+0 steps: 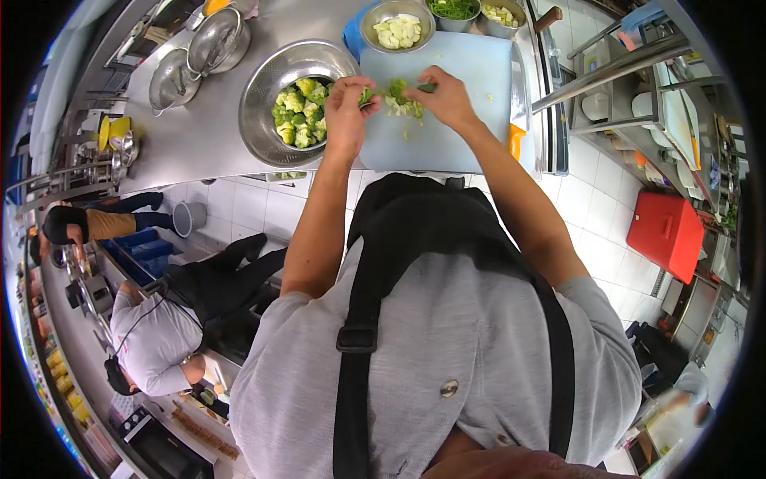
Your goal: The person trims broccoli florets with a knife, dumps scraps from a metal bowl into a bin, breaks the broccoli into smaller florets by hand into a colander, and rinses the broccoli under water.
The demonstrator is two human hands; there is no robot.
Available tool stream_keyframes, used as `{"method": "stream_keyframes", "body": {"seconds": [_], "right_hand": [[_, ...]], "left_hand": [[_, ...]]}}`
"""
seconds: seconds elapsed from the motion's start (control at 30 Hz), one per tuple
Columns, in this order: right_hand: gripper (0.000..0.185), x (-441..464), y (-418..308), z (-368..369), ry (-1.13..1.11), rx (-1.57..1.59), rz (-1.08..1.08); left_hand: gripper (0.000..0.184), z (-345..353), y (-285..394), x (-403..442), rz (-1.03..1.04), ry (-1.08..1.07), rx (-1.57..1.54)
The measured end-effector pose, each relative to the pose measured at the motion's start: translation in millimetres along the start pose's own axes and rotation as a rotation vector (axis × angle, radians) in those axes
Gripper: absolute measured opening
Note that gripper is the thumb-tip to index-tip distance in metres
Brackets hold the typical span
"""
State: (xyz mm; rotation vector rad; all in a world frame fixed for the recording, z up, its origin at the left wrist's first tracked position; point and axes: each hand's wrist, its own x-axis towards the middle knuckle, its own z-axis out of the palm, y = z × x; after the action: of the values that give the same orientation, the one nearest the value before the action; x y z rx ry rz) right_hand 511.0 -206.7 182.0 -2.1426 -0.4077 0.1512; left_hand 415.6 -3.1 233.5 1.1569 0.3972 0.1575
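My left hand [348, 105] is closed at the left edge of the pale blue cutting board [471, 120], pinching a small green broccoli piece [366, 97]. Above the board, my right hand [448, 97] has its fingers closed on a small dark green thing [427, 88]; its kind is hard to make out. Between the two hands lie green and pale broccoli trimmings [399, 100]. Left of my left hand stands a perforated steel colander [259, 104] with broccoli florets [297, 114] inside it.
Behind the board are a bowl of pale cut vegetable [398, 32], a bowl of green pieces [453, 8] and another bowl [501, 14]. Steel strainers [215, 48] sit back left. A yellow-orange handle [517, 140] lies right of the board. Co-workers [159, 335] stand behind to the left.
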Motion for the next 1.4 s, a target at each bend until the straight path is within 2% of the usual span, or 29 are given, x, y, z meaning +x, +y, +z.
{"method": "stream_keyframes", "body": {"seconds": [0.1,0.2,0.3,0.4,0.5,0.6,0.7,0.8,0.9,1.0,1.1,1.23,1.33,1.4], "right_hand": [[0.039,25,-1,19,-0.128,-0.241,-0.154],[0.038,28,16,2,-0.178,0.224,0.17],[0.038,24,48,-14,-0.17,0.552,0.272],[0.034,22,33,-2,-0.175,0.385,0.139],[0.033,27,11,29,-0.085,-0.104,-0.103],[0.037,39,12,29,-0.166,-0.157,-0.097],[0.038,31,9,8,-0.244,0.324,0.248],[0.033,26,31,-11,-0.398,1.103,0.385],[0.031,14,35,-9,-0.436,1.429,0.382],[0.032,2,2,-4,-0.224,1.392,0.493],[0.029,6,-7,9,-0.391,1.379,0.368],[0.02,6,-69,36,-0.425,0.995,0.25],[0.022,3,-123,68,-0.379,0.638,0.053],[0.026,1,-157,90,-0.284,0.361,-0.156]], "left_hand": [[0.015,-3,3,-13,0.081,0.041,0.13],[0.016,-22,7,-29,0.135,0.116,0.14],[0.017,-54,7,-52,0.188,0.202,0.076],[0.016,-88,-3,-62,0.209,0.341,0.059],[0.02,-110,-9,-67,0.286,0.498,-0.005],[0.024,-129,-5,-67,0.383,0.514,-0.189],[0.03,-144,-4,-69,0.422,0.554,-0.141],[0.033,-150,-1,-72,0.438,0.573,-0.158],[0.032,-152,2,-76,0.424,0.588,-0.165],[0.032,-154,6,-76,0.397,0.6,-0.144],[0.032,-161,0,-73,0.52,0.512,0.064],[0.032,-153,6,-66,0.63,0.395,0.334],[0.05,-156,10,-58,0.63,0.32,0.629],[0.067,-141,29,-58,0.67,0.253,0.85]]}}
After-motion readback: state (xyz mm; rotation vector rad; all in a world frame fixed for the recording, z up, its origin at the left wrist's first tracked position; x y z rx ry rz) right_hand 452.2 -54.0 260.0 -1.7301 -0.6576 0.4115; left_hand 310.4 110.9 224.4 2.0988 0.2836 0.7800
